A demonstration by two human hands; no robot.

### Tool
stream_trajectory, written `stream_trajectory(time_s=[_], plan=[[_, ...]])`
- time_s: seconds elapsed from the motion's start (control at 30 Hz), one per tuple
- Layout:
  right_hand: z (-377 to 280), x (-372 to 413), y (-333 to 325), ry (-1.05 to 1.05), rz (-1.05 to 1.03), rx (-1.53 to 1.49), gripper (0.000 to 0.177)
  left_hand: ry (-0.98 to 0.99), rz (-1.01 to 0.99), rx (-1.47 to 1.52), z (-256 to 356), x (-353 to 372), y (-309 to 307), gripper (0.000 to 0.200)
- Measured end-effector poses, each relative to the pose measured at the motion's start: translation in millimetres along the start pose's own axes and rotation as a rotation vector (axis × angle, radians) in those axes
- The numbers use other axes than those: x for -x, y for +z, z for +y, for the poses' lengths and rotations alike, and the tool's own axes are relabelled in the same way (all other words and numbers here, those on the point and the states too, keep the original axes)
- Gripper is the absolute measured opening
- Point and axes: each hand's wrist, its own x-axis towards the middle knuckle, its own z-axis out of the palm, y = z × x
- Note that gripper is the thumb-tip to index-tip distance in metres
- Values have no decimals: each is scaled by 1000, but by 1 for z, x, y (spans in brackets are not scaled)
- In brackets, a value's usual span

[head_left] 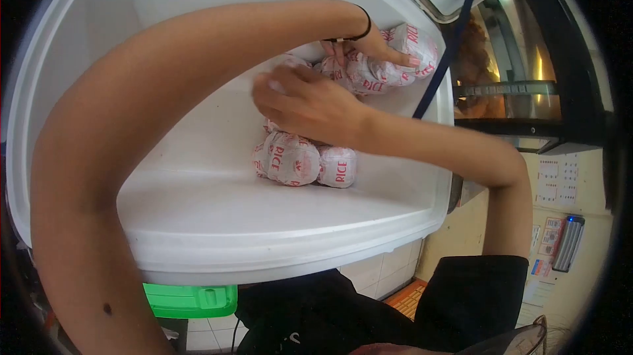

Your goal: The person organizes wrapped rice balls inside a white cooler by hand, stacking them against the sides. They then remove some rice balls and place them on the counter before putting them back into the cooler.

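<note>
Red "RICE" is printed on packs (pixel 300 160) in a white box (pixel 264 223). One far pack (pixel 417 44) is touched by the loose left hand (pixel 372 48); the hold of the right hand (pixel 303 101) is hidden.

Inside the box (pixel 264 236), the near packets (pixel 303 160) lie before the far packets (pixel 389 68).

White-wrapped rice packs (pixel 293 160), red print, clustered in tub (pixel 198 223), maybe six.

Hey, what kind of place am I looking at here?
Probably a fast-food kitchen or serving counter. A big white tub holds paper-wrapped packets printed RICE, and beside it a lit glass display case seems to hold fried food.
</note>
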Motion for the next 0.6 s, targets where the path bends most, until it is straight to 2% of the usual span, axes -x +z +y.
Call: stream_trajectory(time_s=[0.03, 0.07, 0.13, 0.17, 0.23, 0.27, 0.33, 0.37, 0.43, 0.57, 0.6], plan=[[5, -7, 10, -70, 58, 130, 29, 6, 1, -8, 1, 0, 0, 135], [14, -14, 20, -65, 55, 138, 29, 21, -12, 31, -1, 2, -1, 135], [32, -26, 33, -233, 103, 367, 8, 34, -22, 65, -1, -1, 0, 135], [37, -27, 34, -237, 106, 371, 8, 62, -8, 33, -2, -4, 0, 136], [46, -23, 33, -282, -84, 414, 9, 86, 17, 9, -2, -2, 0, 136], [46, -20, 34, -292, -82, 417, 9, 78, 12, 44, -2, -2, 1, 136], [42, -11, 33, -238, -116, 305, 11, 78, 9, 81, 0, 3, 4, 136], [43, -7, 33, -242, -118, 308, 11, 146, 21, 64, 0, 6, 4, 135], [45, -2, 32, -172, 24, 191, 15, 209, 38, 54, -1, 3, 3, 135], [36, -1, 30, -235, -13, 97, 20, 59, -21, 77, 0, 7, 2, 137], [32, -3, 30, -259, -10, -17, 22, 13, -47, 106, 0, 9, 2, 138]])
